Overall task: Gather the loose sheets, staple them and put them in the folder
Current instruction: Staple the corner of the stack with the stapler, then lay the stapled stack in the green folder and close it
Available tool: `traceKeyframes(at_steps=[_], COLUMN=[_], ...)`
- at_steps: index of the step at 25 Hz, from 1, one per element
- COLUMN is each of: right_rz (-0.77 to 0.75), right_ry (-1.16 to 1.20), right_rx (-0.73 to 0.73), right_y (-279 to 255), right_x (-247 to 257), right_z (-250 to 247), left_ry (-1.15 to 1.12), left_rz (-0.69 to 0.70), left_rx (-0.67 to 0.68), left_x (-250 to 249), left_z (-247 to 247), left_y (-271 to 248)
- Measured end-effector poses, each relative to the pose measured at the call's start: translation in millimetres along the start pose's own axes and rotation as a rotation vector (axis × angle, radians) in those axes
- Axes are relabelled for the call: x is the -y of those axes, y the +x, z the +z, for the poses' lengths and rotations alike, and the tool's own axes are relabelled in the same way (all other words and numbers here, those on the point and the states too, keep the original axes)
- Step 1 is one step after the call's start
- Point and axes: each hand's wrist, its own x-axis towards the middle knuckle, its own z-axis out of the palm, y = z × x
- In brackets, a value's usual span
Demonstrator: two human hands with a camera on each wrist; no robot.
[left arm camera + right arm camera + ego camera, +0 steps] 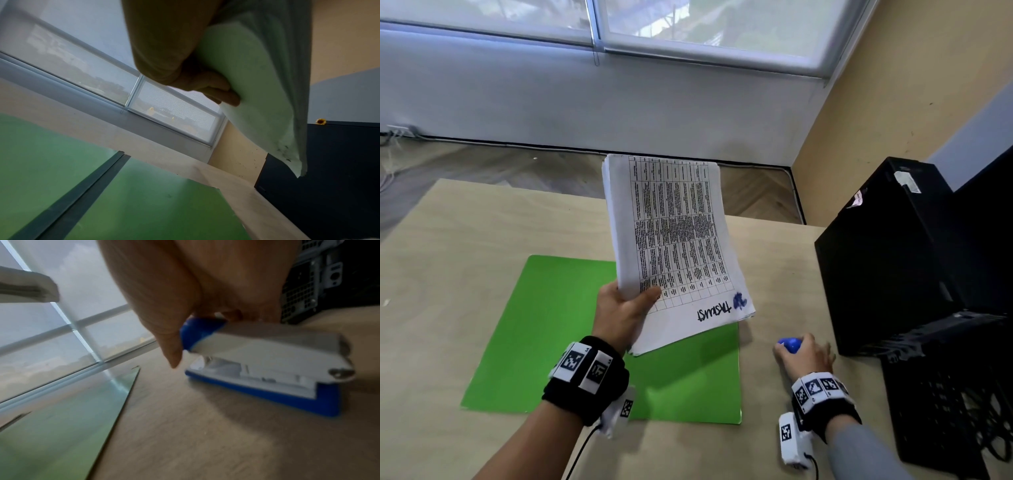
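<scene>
Stack of white printed sheets (674, 240), squared up, held in the air above the table, tilted with its far end raised. Top page has a dense printed table, a handwritten word and a blue scribble near the lower corner (upside down to the head camera). Left hand (621, 313) grips the stack at its near left corner, thumb on top, fingers (213, 88) curled underneath against the bottom sheet.

Bright green flat folder (571, 325) lies closed on the light wooden table (465, 240), directly below the stack and not touching it.

Blue and grey metal stapler (265, 363) sits on the table right of the folder, base flat on the wood. Right hand (804, 354) is over it, fingers curled round the blue front end, thumb (164, 331) down the side (right wrist view is motion-blurred, so contact detail is soft).

Black desktop computer tower (883, 253) stands just right of the stapler, rear panel close behind the hand. Black keyboard (941, 411) at the near right edge. Window (688, 24) and grey wall beyond the table.
</scene>
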Motion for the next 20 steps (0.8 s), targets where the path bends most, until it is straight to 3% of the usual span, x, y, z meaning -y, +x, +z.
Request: traceKeyframes(at_steps=[2, 3, 5, 6, 7, 11, 13, 14, 16, 17, 19, 20], right_rz=[-0.195, -0.271, -0.304, -0.285, -0.268, -0.271, -0.449, -0.598, -0.884, -0.976, -1.102, -1.155], right_ry=[0.19, 0.375, 0.726, 0.844, 0.967, 1.129, 1.081, 1.008, 0.777, 0.67, 0.535, 0.488], right_rx=[-0.102, 0.005, 0.494, 0.63, 0.646, 0.151, 0.018, -0.068, -0.219, -0.244, -0.158, -0.085], right_y=[-18, -31, -63, -71, -74, -68, -62, -59, -57, -56, -55, -58], right_x=[5, 14, 37, 48, 58, 90, 93, 92, 88, 87, 86, 87], right_z=[-11, -19, -27, -25, -21, -32, -58, -71, -98, -109, -123, -126], left_ry=[-0.022, -0.053, -0.134, -0.164, -0.179, -0.084, 0.084, 0.236, 0.599, 0.749, 1.005, 1.077], left_rz=[-0.011, -0.033, -0.103, -0.125, -0.135, -0.206, -0.198, -0.167, 0.027, 0.213, 0.541, 0.601], left_rx=[-0.018, -0.039, -0.06, -0.049, -0.02, 0.125, 0.044, -0.085, -0.336, -0.348, -0.178, -0.028], left_x=[1, 1, 4, 6, 7, 14, 12, 6, -15, -30, -62, -72], left_z=[4, 7, 13, 18, 22, 30, 26, 19, 4, -2, -4, -3], left_y=[-4, -6, -9, -12, -15, -23, -22, -19, -14, -12, -10, -7])
